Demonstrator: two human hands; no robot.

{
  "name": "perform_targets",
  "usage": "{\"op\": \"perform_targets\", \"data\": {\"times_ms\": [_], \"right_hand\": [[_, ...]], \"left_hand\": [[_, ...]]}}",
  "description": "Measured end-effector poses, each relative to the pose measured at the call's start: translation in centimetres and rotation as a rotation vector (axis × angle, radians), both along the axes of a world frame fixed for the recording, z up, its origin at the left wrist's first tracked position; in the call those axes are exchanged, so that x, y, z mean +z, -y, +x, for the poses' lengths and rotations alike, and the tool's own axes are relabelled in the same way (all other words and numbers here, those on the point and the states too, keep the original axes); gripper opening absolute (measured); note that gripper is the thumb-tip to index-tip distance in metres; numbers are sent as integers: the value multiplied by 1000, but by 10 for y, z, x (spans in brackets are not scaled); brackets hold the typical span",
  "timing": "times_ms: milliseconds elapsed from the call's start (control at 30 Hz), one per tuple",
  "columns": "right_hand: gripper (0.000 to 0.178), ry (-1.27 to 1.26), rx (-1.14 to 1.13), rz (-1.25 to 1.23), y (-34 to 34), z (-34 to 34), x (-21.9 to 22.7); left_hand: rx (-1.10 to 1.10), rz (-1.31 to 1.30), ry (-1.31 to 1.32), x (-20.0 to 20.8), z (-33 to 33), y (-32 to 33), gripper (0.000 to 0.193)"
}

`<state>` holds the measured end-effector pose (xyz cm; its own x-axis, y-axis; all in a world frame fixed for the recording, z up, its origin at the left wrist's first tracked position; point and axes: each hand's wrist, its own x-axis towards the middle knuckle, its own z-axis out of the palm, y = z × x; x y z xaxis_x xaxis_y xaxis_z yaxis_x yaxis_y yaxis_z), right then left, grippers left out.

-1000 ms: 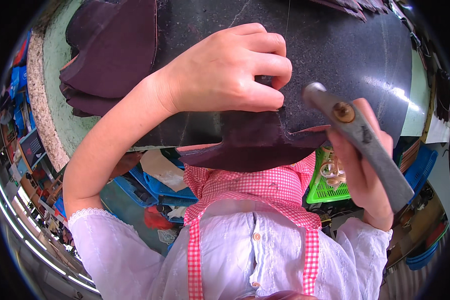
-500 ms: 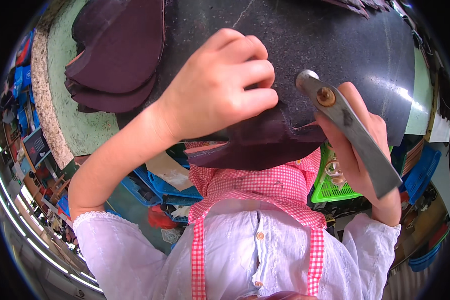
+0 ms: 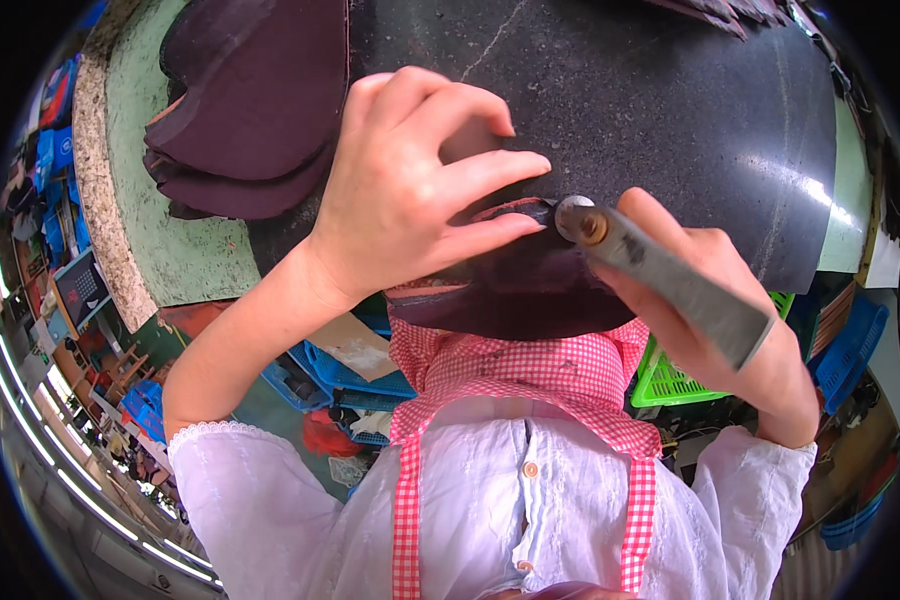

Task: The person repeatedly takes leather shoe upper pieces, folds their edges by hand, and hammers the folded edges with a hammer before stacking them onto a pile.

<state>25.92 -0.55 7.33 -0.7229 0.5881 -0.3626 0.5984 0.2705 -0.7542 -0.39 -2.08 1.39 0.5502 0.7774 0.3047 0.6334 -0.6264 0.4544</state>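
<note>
A dark maroon leather piece point(image 3: 515, 312) lies at the near edge of the dark work slab point(image 3: 610, 90), its front part hanging toward my apron. My left hand point(image 3: 410, 180) rests over its left side, fingers spread and stretched, thumb and index finger beside a raised, folded edge. A hammer point(image 3: 660, 262), with a round face and a long flat tail, is in the closed grip of my right hand point(image 3: 735, 270). Its round face is down at that fold, just right of my left fingertips. The hammer's handle is mostly hidden under my right hand.
More maroon leather pieces point(image 3: 255, 110) are stacked on the slab at the left. Others point(image 3: 720, 12) lie at the far right edge. Below the table sit a green basket point(image 3: 665, 380) on the right and blue baskets point(image 3: 355, 370) on the left.
My right hand has brought the hammer down and left onto the leather's fold. My left hand has uncurled, its fingers now spread, and the folded edge shows between them.
</note>
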Motion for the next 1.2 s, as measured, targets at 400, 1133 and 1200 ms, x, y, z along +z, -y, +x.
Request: {"op": "perform_targets", "data": {"times_ms": [400,1133,1200], "right_hand": [[16,-8,28,-4,-1,-8,2],[12,-117,28,184,-12,-25,-5],[12,-157,11,123,-7,-29,-5]], "left_hand": [[56,-13,-13,2,-1,13,27],[143,-27,5,-1,-12,41,22],[149,19,-21,-6,-9,43,22]]}}
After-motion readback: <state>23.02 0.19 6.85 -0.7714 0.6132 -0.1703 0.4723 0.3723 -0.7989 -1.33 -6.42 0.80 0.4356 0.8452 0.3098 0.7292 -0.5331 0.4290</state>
